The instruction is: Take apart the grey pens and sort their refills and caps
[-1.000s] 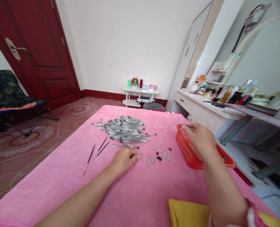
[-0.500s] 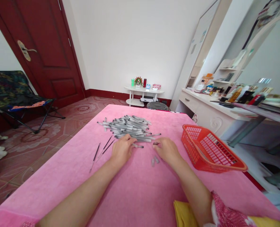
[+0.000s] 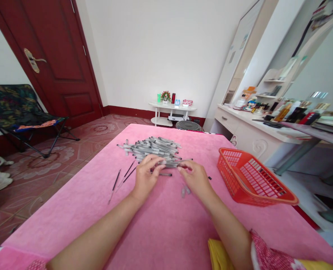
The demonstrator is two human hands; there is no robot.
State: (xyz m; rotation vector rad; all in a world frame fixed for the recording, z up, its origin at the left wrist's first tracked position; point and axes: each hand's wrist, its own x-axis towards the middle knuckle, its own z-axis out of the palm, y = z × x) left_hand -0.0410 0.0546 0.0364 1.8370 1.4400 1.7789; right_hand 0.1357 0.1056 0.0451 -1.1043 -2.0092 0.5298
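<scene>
A heap of grey pens with black ends [image 3: 152, 147] lies on the pink-covered table [image 3: 160, 225]. My left hand [image 3: 148, 172] is at the heap's near edge, thumb and fingers closed around one end of a pen. My right hand [image 3: 193, 174] pinches the same pen's other end; the fingers partly hide it. Just below my left fingertips lies a single pen barrel [image 3: 165, 174]. Two clear pen caps [image 3: 186, 191] rest by my right wrist, and a small black plug [image 3: 210, 177] lies to its right. Several thin black refills [image 3: 116, 180] lie left of my left hand.
A red plastic basket [image 3: 256, 180] stands on the table at the right. Yellow cloth [image 3: 220, 255] lies at the near edge under my right arm. Beyond are a dressing table [image 3: 247, 127] with bottles, a folding chair [image 3: 28, 112] and a low white stand [image 3: 172, 107].
The barrel in my left hand now lies on the table. My right hand has let go of the small dark piece, now at its right. Both hands have moved onto a pen by the heap.
</scene>
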